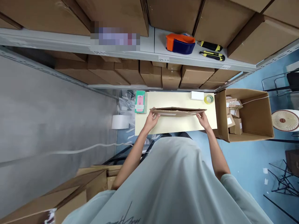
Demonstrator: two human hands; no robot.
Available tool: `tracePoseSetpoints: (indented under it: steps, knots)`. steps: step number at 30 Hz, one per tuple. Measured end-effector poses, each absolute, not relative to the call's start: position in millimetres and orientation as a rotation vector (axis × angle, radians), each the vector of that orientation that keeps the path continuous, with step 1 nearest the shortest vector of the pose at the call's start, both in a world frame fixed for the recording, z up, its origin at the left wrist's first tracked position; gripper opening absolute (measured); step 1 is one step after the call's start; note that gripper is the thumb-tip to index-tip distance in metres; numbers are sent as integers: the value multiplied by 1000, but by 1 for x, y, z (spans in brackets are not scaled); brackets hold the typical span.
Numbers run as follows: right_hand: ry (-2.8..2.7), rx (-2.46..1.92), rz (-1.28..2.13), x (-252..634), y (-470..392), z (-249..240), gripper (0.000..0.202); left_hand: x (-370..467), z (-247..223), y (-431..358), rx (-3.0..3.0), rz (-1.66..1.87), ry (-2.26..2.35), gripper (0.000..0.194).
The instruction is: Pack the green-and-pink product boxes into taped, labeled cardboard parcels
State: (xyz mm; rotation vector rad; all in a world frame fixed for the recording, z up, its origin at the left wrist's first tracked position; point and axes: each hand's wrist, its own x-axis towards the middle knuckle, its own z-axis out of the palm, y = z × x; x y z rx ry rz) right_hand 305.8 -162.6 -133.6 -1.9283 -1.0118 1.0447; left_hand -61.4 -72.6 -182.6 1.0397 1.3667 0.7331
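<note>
Above the pale table (177,126) I hold a folded-flat cardboard box (176,112), seen nearly edge-on with its long side running left to right. My left hand (151,119) pinches its left end, the thumb and fingers closed on the edge. At the opposite end, my right hand (203,120) grips the near corner in the same way. White labels show on the side facing me. A green and pink box (140,102) stands beyond my left hand. Past my right hand are a roll of tape (208,99) and a small white box (197,95).
A large open carton (249,137) with several small parcels stands right of the table. Overhead, a shelf (140,49) bears cartons, an orange and blue tape dispenser (180,43) and yellow-black cutters (211,51). A white roll (120,122) is at left, a fan (283,120) at far right.
</note>
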Motion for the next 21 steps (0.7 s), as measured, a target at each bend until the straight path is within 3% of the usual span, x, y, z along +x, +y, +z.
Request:
tracePoseSetpoints:
  steps: [4, 9, 14, 21]
  knots:
    - [-1042, -1908, 1186, 309, -167, -132, 109, -66, -176, -75, 1092, 694, 1322, 93]
    - [-1090, -1737, 1424, 318, -175, -115, 128, -66, -142, -91, 1134, 790, 1252, 78]
    - [-1152, -1552, 1490, 310, -178, -91, 98, -40, -114, -106, 1087, 756, 1339, 78]
    - [-1329, -2032, 1236, 310, -187, -87, 58, -5, -84, -102, 1457, 552, 1782, 33]
